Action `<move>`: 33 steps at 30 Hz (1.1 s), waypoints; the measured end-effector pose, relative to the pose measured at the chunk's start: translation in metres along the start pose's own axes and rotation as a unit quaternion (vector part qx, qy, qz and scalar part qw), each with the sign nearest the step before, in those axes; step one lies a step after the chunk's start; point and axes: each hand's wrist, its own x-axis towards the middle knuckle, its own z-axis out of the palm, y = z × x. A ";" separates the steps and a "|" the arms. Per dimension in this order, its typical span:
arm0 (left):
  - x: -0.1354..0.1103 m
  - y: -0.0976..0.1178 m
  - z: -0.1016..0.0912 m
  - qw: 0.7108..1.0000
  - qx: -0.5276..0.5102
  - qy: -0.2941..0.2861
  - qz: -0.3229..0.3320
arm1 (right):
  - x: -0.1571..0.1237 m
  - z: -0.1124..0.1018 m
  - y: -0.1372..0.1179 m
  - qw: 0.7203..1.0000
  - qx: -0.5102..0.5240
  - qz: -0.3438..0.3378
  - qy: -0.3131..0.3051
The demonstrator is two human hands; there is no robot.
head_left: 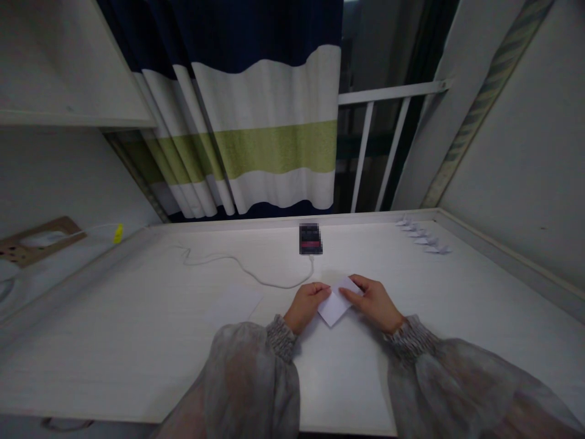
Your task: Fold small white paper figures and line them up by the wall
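A small folded white paper (pixel 336 306) lies on the white table (pixel 137 329) between my two hands. My left hand (pixel 307 305) grips the paper's left edge with curled fingers. On the other side, my right hand (pixel 372 302) pinches its upper right part, thumb and fingers pressed on it. Both wrists rest on the table in grey gathered sleeves.
A phone (pixel 310 238) lies beyond the hands, with a white cable (pixel 237 263) running left from it. A row of several small folded paper pieces (pixel 423 236) sits at the far right. A flat white sheet (pixel 235 303) lies left of my hands. Striped curtain (pixel 256 122) hangs behind.
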 end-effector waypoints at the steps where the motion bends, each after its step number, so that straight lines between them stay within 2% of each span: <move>1: 0.000 -0.001 0.000 1.000 0.001 -0.006 0.000 | 0.000 -0.002 0.000 1.000 -0.002 -0.007 -0.008; 7: 0.000 0.000 -0.002 1.000 0.006 -0.021 -0.013 | 0.001 -0.006 0.000 0.998 -0.006 -0.008 -0.064; 9: 0.000 0.001 -0.003 0.999 -0.009 -0.023 -0.019 | 0.000 -0.006 0.000 0.998 -0.006 -0.009 -0.066; 16: 0.000 0.004 -0.005 0.999 -0.030 -0.030 -0.025 | -0.001 -0.010 0.000 0.994 -0.049 -0.084 -0.051; 23: 0.000 0.005 -0.005 1.000 -0.011 -0.024 -0.016 | -0.001 -0.011 0.000 0.990 -0.079 -0.104 -0.060; 33: 0.000 0.007 -0.005 1.000 -0.007 0.003 -0.013 | -0.001 -0.017 0.007 0.952 -0.136 -0.257 -0.092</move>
